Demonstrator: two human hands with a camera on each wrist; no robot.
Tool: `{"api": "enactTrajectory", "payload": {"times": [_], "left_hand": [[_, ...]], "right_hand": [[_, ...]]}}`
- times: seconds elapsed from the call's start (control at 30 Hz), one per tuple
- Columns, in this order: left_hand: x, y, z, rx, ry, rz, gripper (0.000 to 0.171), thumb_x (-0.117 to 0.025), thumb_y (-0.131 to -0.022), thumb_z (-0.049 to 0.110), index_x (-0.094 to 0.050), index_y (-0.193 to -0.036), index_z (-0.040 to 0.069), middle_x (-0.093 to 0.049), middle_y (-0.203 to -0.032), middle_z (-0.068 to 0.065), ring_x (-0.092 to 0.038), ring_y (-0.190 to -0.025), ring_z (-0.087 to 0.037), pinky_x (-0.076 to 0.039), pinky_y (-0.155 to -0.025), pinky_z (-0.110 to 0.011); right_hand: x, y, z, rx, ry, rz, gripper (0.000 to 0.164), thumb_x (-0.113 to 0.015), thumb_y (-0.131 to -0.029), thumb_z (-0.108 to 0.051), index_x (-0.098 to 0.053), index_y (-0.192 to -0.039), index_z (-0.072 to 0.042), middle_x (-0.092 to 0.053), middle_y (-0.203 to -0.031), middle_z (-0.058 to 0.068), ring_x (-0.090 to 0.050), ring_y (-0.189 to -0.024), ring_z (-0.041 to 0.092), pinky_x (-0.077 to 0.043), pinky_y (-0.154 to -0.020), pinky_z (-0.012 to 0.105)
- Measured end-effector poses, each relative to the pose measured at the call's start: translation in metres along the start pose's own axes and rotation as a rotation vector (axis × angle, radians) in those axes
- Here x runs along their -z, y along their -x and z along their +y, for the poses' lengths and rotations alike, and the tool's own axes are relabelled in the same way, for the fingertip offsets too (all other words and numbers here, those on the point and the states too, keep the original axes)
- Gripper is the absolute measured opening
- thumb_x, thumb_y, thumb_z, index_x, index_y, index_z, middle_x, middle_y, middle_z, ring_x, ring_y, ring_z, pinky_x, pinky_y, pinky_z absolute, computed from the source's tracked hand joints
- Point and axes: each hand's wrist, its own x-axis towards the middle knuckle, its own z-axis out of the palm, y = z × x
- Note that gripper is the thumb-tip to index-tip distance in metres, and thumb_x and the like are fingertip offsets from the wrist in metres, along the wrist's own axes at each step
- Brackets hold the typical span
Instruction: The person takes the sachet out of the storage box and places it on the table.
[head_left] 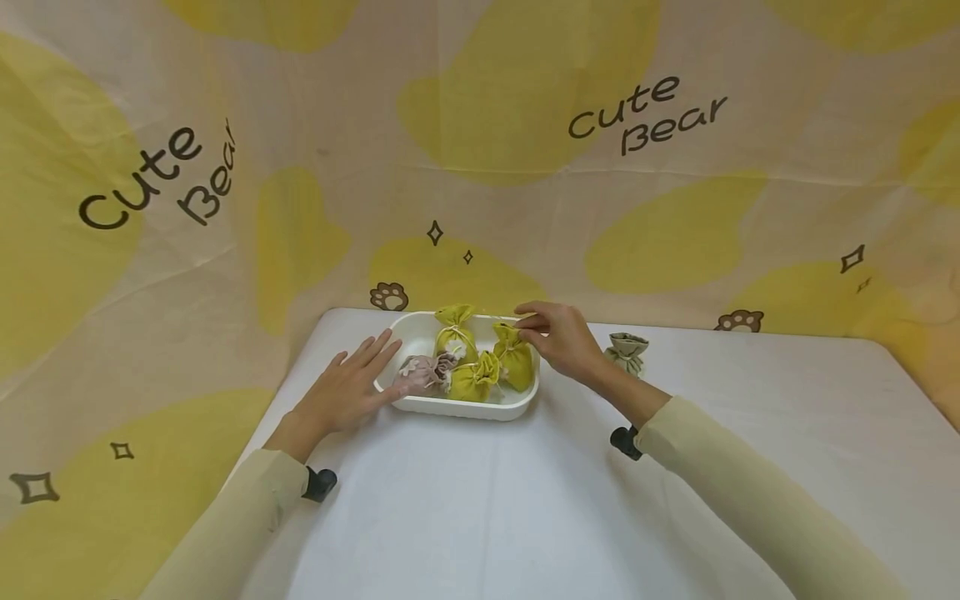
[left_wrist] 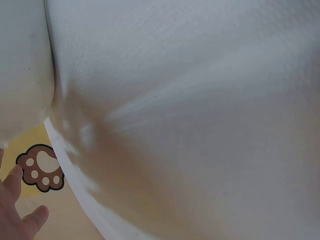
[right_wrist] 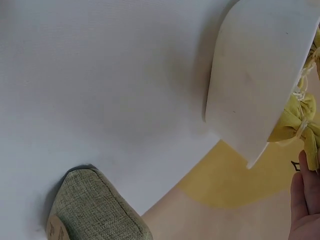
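Observation:
A white tray (head_left: 450,408) holds several small drawstring pouches. My right hand (head_left: 562,337) pinches the gathered top of a yellow-green pouch (head_left: 515,362) at the tray's right end; the right wrist view shows this pouch (right_wrist: 292,125) tied with cord, above the rim. Beside it sit another yellow-green pouch (head_left: 472,382) in front, one more (head_left: 455,337) at the back, and a pink pouch (head_left: 422,375) on the left. Fingers spread, my left hand (head_left: 345,392) rests at the tray's left rim. Only some of its fingers (left_wrist: 35,220) show in the left wrist view.
A grey-green pouch (head_left: 627,354) stands on the white-covered table (head_left: 480,500) right of the tray, behind my right forearm. Close up, its woven cloth and a round brown tag (right_wrist: 57,230) show. A patterned curtain (head_left: 510,125) hangs along the table's back and left edges.

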Motion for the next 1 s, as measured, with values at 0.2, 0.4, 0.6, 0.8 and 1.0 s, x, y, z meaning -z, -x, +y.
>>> {"api": "enactTrajectory", "payload": {"times": [0.2, 0.4, 0.6, 0.8, 1.0], "left_hand": [[0.000, 0.000, 0.001, 0.010, 0.000, -0.006, 0.082, -0.039, -0.098, 0.066, -0.019, -0.161, 0.017, -0.006, -0.168, -0.003, -0.014, -0.151, -0.034, -0.015, -0.115, -0.065], [0.000, 0.000, 0.000, 0.010, -0.004, -0.007, 0.082, -0.039, -0.098, 0.066, -0.019, -0.161, 0.017, -0.006, -0.168, -0.003, -0.014, -0.151, -0.035, -0.015, -0.115, -0.066], [-0.001, -0.001, 0.000, 0.002, -0.004, -0.007, 0.083, -0.039, -0.098, 0.066, -0.018, -0.161, 0.017, -0.006, -0.168, -0.003, -0.014, -0.151, -0.035, -0.016, -0.115, -0.066], [-0.002, -0.001, -0.001, 0.002, -0.006, -0.002, 0.082, -0.040, -0.098, 0.065, -0.018, -0.161, 0.016, -0.006, -0.168, -0.004, -0.015, -0.151, -0.035, -0.016, -0.115, -0.066], [-0.003, -0.002, -0.002, 0.003, -0.008, 0.000, 0.082, -0.040, -0.098, 0.066, -0.019, -0.161, 0.017, -0.006, -0.168, -0.003, -0.015, -0.151, -0.035, -0.016, -0.115, -0.066]], "right_hand": [[0.008, 0.000, -0.004, 0.004, 0.018, -0.011, 0.034, -0.069, -0.089, 0.007, -0.065, -0.122, 0.005, -0.075, -0.102, 0.015, -0.073, -0.097, 0.027, -0.058, -0.086, 0.038], [0.018, -0.001, -0.010, 0.051, 0.027, 0.013, 0.033, -0.070, -0.088, 0.007, -0.066, -0.121, 0.004, -0.075, -0.100, 0.014, -0.073, -0.095, 0.027, -0.058, -0.085, 0.039], [0.029, -0.004, -0.017, 0.079, 0.024, 0.035, 0.032, -0.070, -0.088, 0.008, -0.067, -0.120, 0.004, -0.075, -0.101, 0.016, -0.073, -0.095, 0.028, -0.058, -0.085, 0.039], [0.042, -0.006, -0.025, 0.076, 0.037, 0.038, 0.034, -0.069, -0.089, 0.007, -0.065, -0.122, 0.003, -0.074, -0.103, 0.016, -0.073, -0.097, 0.029, -0.058, -0.085, 0.040], [0.057, -0.006, -0.024, 0.088, 0.061, 0.060, 0.034, -0.069, -0.089, 0.008, -0.066, -0.122, 0.002, -0.074, -0.104, 0.016, -0.072, -0.097, 0.030, -0.058, -0.085, 0.042]]}}
